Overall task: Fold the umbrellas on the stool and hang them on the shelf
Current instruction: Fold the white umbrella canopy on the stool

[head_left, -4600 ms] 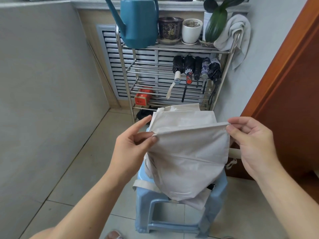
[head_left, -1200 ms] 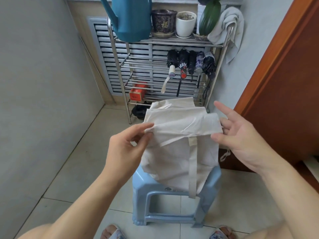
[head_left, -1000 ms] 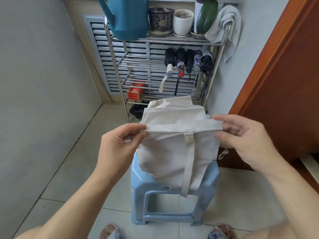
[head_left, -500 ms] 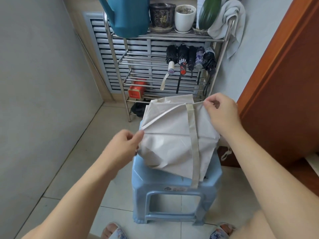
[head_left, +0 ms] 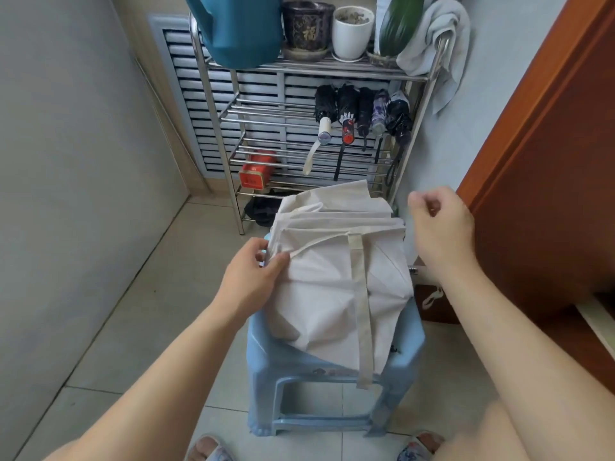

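Umbrella [head_left: 332, 284], pale and half folded, lies on the blue stool [head_left: 332, 367]; left hand [head_left: 256, 274] pinches its left edge, while right hand [head_left: 439, 224] hovers right, fingers curled, holding nothing.

The left hand [head_left: 253, 277] is pinching with thumb and fingers, arm reaching forward. The right hand [head_left: 439, 227] is hovering, fingers curled, holding nothing.

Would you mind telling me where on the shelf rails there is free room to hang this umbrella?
The middle rails of the shelf are bare left of the five hanging umbrellas, up to the left post. The right end is crowded. Lower down, a red box takes the left side.
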The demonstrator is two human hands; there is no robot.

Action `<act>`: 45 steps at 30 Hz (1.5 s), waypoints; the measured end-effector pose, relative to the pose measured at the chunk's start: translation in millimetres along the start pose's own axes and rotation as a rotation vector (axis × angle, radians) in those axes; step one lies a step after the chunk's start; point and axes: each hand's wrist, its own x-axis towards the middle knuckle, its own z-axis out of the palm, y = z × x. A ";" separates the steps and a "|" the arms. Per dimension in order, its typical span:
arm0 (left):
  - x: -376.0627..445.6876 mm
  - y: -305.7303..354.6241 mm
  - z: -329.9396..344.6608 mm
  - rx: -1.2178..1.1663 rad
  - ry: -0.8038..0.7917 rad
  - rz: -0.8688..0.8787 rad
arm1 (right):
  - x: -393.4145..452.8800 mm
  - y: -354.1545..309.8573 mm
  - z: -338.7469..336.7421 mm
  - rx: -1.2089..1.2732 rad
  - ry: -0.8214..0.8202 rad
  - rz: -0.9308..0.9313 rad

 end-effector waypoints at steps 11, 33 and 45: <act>-7.8 -0.3 10.4 0.077 0.086 0.132 | -26.2 52.0 -38.1 -0.235 -0.406 0.259; -54.9 13.3 -6.2 -0.231 0.057 -0.087 | -7.8 76.6 -20.8 -0.183 -0.498 0.688; -63.7 2.7 -4.1 0.046 0.094 0.150 | -54.0 4.2 -25.4 -0.277 -0.559 0.162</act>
